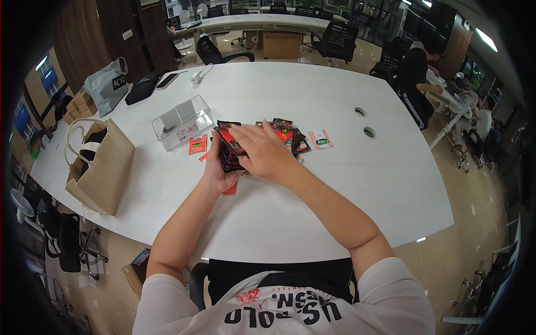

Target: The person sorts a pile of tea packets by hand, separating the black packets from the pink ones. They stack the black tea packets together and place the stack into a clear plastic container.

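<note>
My left hand (215, 170) cups a thick stack of black-and-red sachets (230, 160), its thumb along the left side. Palm down, my right hand (265, 151) lies over the top of that stack with its fingers stretched out and slightly spread. Just behind it, more dark sachets (287, 134) lie in a loose pile, partly covered by this hand. A red packet (197, 144) rests left of the stack, and a pink-edged packet with a green label (321, 139) lies to the right. Another red piece (229, 190) shows partly below my left hand.
A clear plastic box (181, 123) stands behind the red packet. At the table's left are a beige handbag (103, 167), a grey bag (107, 86), a black pouch (143, 88), a phone (167, 81) and a white charger (196, 78). A person (414, 78) works at the far right.
</note>
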The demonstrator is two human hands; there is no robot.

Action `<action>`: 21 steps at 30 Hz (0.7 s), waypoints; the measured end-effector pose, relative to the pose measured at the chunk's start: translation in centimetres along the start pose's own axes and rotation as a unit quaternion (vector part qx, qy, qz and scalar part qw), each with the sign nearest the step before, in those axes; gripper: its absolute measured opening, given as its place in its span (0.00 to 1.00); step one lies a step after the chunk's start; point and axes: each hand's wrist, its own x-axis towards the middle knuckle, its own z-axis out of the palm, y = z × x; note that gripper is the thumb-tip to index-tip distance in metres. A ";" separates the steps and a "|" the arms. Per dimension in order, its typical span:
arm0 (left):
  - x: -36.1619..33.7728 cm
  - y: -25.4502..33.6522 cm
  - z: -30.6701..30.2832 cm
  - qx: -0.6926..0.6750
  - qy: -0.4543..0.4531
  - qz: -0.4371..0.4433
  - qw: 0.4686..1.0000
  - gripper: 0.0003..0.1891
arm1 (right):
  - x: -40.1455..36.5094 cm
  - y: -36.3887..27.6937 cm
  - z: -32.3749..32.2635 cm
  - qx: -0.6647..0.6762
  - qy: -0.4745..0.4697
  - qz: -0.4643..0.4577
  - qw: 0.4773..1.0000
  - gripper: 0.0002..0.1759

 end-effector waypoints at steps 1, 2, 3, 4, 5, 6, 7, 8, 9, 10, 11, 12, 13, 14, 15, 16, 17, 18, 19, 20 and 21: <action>0.0 0.0 0.0 0.015 0.022 0.003 1.000 0.33 | 0.0 0.0 0.0 -0.002 -0.004 0.003 1.000 0.40; 0.1 0.0 0.2 0.031 0.044 0.005 0.999 0.31 | -0.1 0.1 0.0 -0.004 -0.007 0.007 1.000 0.42; 0.1 0.0 0.3 0.047 0.065 0.005 0.997 0.30 | -0.1 0.1 0.1 -0.007 -0.010 0.013 1.000 0.44; 0.1 0.1 0.2 0.048 0.057 0.007 0.997 0.30 | -0.1 0.2 0.2 -0.007 -0.014 0.010 1.000 0.46; 0.2 0.1 0.2 0.049 0.049 0.007 0.998 0.29 | -0.2 0.3 0.3 -0.008 -0.017 0.007 1.000 0.49; 0.2 0.1 0.2 0.050 0.040 0.008 0.998 0.28 | -0.2 0.5 0.3 -0.009 -0.021 0.003 1.000 0.52; 0.2 0.1 0.1 0.056 0.037 0.004 0.998 0.28 | -0.2 0.6 0.3 -0.008 -0.021 0.004 1.000 0.54; 0.2 0.2 0.0 0.061 0.033 0.001 0.998 0.28 | -0.2 0.6 0.3 -0.008 -0.021 0.003 1.000 0.56; 0.1 0.3 -0.1 0.067 0.030 -0.002 0.997 0.28 | -0.2 0.7 0.2 -0.007 -0.020 0.002 1.000 0.58; 0.1 0.3 -0.5 0.089 0.029 -0.011 0.996 0.29 | -0.2 0.7 0.1 -0.002 -0.022 0.008 1.000 0.59; 0.1 0.3 -0.9 0.111 0.028 -0.019 0.993 0.30 | -0.2 0.8 -0.1 0.003 -0.024 0.013 1.000 0.61; 0.2 0.3 -1.2 0.132 0.027 -0.028 0.991 0.31 | -0.1 0.8 -0.3 0.008 -0.026 0.017 0.999 0.62; 0.1 0.3 -1.2 0.133 0.015 -0.032 0.991 0.32 | -0.1 0.8 -0.6 0.013 -0.030 0.017 0.999 0.63; 0.1 0.3 -1.2 0.133 0.002 -0.036 0.990 0.32 | 0.0 0.8 -0.9 0.018 -0.035 0.016 0.999 0.63; 0.1 0.3 -1.2 0.134 -0.010 -0.041 0.990 0.32 | 0.0 0.8 -1.0 0.023 -0.039 0.016 0.999 0.64; 0.2 0.3 -1.4 0.132 -0.009 -0.042 0.990 0.33 | 0.0 0.8 -1.0 0.024 -0.034 0.010 0.999 0.65; 0.2 0.2 -1.5 0.130 -0.007 -0.043 0.991 0.34 | -0.1 0.8 -0.9 0.025 -0.029 0.003 0.999 0.66; 0.3 0.2 -1.6 0.128 -0.005 -0.044 0.991 0.34 | -0.1 0.8 -0.8 0.027 -0.024 -0.003 0.999 0.67; 0.2 0.1 -1.5 0.115 0.003 -0.042 0.993 0.35 | -0.2 0.8 -0.5 0.026 -0.025 -0.005 0.999 0.68; 0.2 -0.1 -1.3 0.102 0.011 -0.041 0.994 0.35 | -0.3 0.7 0.0 0.026 -0.026 -0.007 0.999 0.69; 0.2 -0.3 -1.1 0.089 0.019 -0.040 0.995 0.35 | -0.4 0.5 0.3 0.025 -0.027 -0.008 0.999 0.70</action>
